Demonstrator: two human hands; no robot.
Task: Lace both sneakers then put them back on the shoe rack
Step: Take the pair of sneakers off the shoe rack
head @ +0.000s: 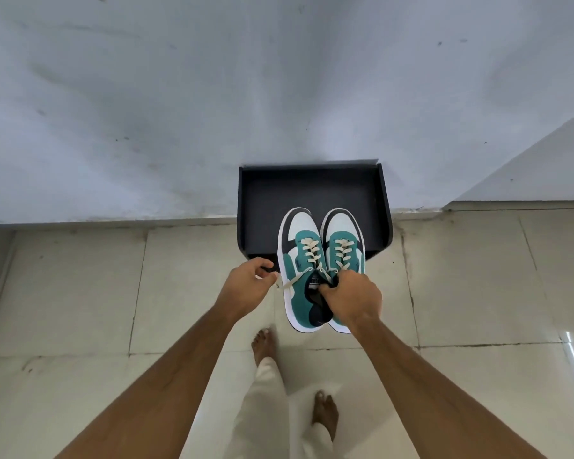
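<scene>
Two teal, white and navy sneakers with cream laces hang side by side in the air, the left sneaker (299,260) and the right sneaker (344,246). My right hand (350,298) grips both by their tongues and collars. Their toes point toward the black shoe rack (312,190), whose top shelf lies just beyond and below them against the wall. My left hand (247,281) hovers to the left of the sneakers, fingers curled and apart, its fingertips close to a loose lace end (287,285) of the left sneaker. Whether it touches the lace is unclear.
A pale grey wall (212,94) stands behind the rack. The floor (80,293) is beige tile with a low skirting. My bare feet (264,346) and a light trouser leg show below the hands. A wall corner juts in at the right.
</scene>
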